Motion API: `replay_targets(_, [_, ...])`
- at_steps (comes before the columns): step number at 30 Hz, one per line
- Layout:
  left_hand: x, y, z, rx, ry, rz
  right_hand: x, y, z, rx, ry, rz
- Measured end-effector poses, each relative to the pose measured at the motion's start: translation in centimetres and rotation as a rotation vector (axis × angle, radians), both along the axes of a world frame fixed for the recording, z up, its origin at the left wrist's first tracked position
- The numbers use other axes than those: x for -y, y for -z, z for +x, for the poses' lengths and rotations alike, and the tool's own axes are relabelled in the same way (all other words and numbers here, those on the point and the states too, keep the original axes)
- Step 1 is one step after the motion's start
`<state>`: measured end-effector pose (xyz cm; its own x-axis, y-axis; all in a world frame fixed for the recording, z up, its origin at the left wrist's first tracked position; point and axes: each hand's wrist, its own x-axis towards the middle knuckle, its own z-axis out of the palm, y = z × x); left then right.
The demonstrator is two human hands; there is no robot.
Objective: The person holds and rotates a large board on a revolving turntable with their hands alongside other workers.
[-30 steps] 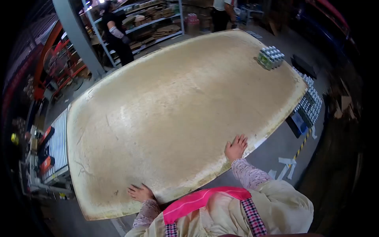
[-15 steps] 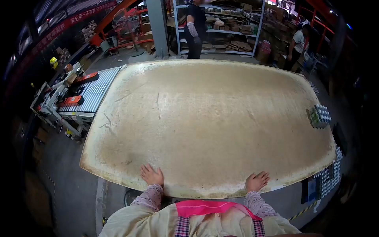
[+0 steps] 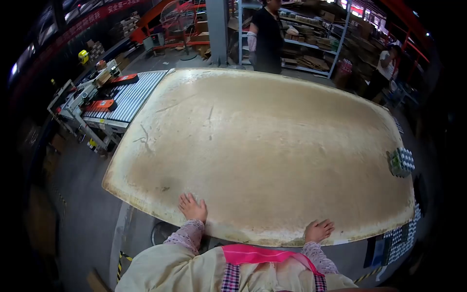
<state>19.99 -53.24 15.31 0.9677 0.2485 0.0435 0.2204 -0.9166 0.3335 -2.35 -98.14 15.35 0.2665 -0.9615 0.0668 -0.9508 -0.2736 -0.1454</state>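
Note:
My left hand (image 3: pixel 193 207) rests palm down on the near edge of a large worn table (image 3: pixel 262 141), fingers spread. Further right along the same edge lies my right hand (image 3: pixel 318 230), also flat with its fingers stretched out. Neither hand holds anything. Patterned sleeves cover both forearms. A pack of cans (image 3: pixel 402 162) with light tops stands at the table's right edge, well away from my right hand.
A roller conveyor (image 3: pixel 138 95) with orange parts joins the table's left end. Many more cans (image 3: pixel 403 238) stand below its right corner. Beyond the far edge are a person in dark clothes (image 3: pixel 268 39), shelves (image 3: pixel 311 46) of cardboard and another person (image 3: pixel 386 68).
The view has turned and tilted slightly. The person in dark clothes at the back has moved to the right; the farther person has raised an arm. My hands stay on the table.

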Motion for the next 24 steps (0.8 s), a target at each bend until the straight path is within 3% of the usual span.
replay_targets(7, [-0.2,0.8,-0.1,0.014,-0.008,-0.032,0.9,1.8,0.0,-0.063,-0.017,-0.028])
replay_targets(11, [0.5,-2.4,0.1,-0.109,-0.013,-0.008,2.4,4.7,-0.9,-0.117,-0.045,-0.077])
replay_targets(13, [-0.9,3.4,0.8,0.010,0.031,0.010,3.2,5.5,-1.9,-0.041,-0.096,0.014])
replay_targets(14, [0.2,0.5,0.2,0.006,-0.024,-0.004,2.7,5.1,-2.0,0.003,-0.063,0.014])
replay_targets(17, [0.7,0.1,0.4,-0.040,-0.016,0.070,-0.4,-0.5,0.0,0.107,-0.026,0.013])
replay_targets(24, [0.5,1.2,0.5,-0.073,-0.049,0.187,0.2,1.2,-0.7,0.179,-0.023,-0.023])
